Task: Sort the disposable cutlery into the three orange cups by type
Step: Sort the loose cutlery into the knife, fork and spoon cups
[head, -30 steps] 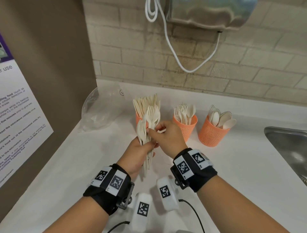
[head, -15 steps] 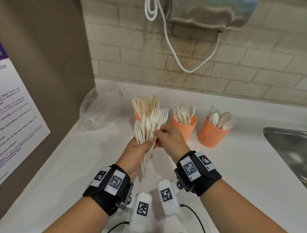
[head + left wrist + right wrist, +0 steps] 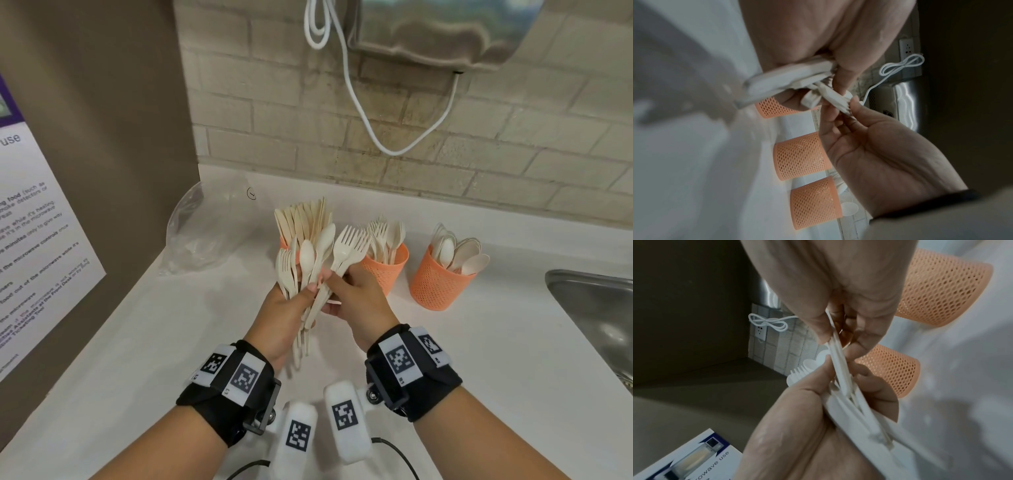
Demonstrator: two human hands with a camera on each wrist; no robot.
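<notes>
My left hand [image 3: 308, 291] grips a mixed bundle of pale forks and spoons [image 3: 305, 260] upright above the white counter [image 3: 496, 342]. My right hand [image 3: 334, 279] pinches the handles of a few forks [image 3: 349, 241], which fan out to the right of the bundle. In the right wrist view those fork handles [image 3: 836, 345] run between my right thumb and fingers into the left hand [image 3: 818, 418]. Behind stand three orange mesh cups: the left cup [image 3: 283, 242] holds knives, the middle cup [image 3: 387, 270] mostly forks, the right cup [image 3: 436, 286] spoons.
A crumpled clear plastic bag [image 3: 205, 233] lies at the back left against a brown panel with a poster [image 3: 34, 240]. A steel sink [image 3: 596, 308] opens at the right. A metal wall unit with a white cord [image 3: 359, 102] hangs over the cups.
My right hand has drawn a few forks out of the bundle and tilted them to the right. The left hand keeps the other pieces in place.
</notes>
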